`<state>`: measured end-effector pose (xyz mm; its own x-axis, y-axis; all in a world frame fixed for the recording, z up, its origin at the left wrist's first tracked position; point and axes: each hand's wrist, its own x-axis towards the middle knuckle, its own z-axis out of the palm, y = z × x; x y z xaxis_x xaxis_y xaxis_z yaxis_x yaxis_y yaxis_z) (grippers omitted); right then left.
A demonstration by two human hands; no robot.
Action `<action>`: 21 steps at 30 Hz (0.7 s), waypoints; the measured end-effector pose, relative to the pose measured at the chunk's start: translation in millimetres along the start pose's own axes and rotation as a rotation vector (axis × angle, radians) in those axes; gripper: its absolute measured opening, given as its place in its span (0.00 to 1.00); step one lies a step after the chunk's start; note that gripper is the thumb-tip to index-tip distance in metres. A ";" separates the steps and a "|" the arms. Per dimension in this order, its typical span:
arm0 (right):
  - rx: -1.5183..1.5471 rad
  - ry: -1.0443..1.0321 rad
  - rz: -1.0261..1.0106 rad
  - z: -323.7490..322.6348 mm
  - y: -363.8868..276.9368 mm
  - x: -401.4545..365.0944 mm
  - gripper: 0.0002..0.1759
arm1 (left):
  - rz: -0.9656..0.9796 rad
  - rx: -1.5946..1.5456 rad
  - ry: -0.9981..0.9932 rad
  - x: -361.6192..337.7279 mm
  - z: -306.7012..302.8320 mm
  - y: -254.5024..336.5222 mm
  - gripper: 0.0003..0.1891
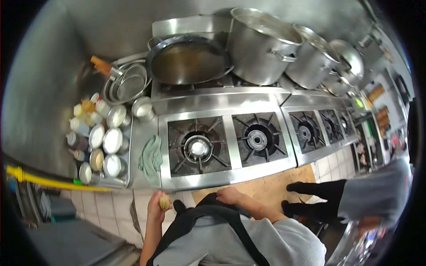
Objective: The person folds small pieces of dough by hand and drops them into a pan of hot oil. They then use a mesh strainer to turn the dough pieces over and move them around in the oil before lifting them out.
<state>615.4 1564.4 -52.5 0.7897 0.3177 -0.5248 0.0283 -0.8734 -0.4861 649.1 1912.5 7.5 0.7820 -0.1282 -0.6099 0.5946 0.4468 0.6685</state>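
Observation:
My left hand is closed around a small pale-yellow lump, in front of the stove's edge. What the lump is made of is too blurred to tell. My right hand is held low before my black apron, its fingers curled. Anything inside those fingers is hidden. Nearest to my left hand on the counter lies a crumpled green cloth. Just beyond stands the stove's left burner, with a shiny metal bowl-like piece in its centre.
A wide pan of brownish liquid and large stockpots stand behind the burners. Several seasoning tins, squeeze bottles and strainers fill the left corner. Another person stands close on the right.

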 end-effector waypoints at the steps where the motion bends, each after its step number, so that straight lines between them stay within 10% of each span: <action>1: -0.027 0.009 -0.002 4.9 -7.5 -1.0 0.20 | -0.029 0.022 0.002 3.1 -8.7 7.2 0.12; 10: 0.108 0.103 0.341 36.5 -68.5 -50.8 0.18 | -0.184 0.259 -0.252 32.6 -60.0 56.2 0.10; 21: 0.311 0.144 0.576 89.6 1.2 1.7 0.20 | -0.230 0.276 -0.391 38.4 7.7 63.5 0.12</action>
<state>561.9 1597.0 -116.6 0.7001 -0.2390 -0.6728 -0.5834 -0.7348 -0.3460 718.3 1929.1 29.8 0.6056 -0.5393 -0.5851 0.7449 0.1257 0.6552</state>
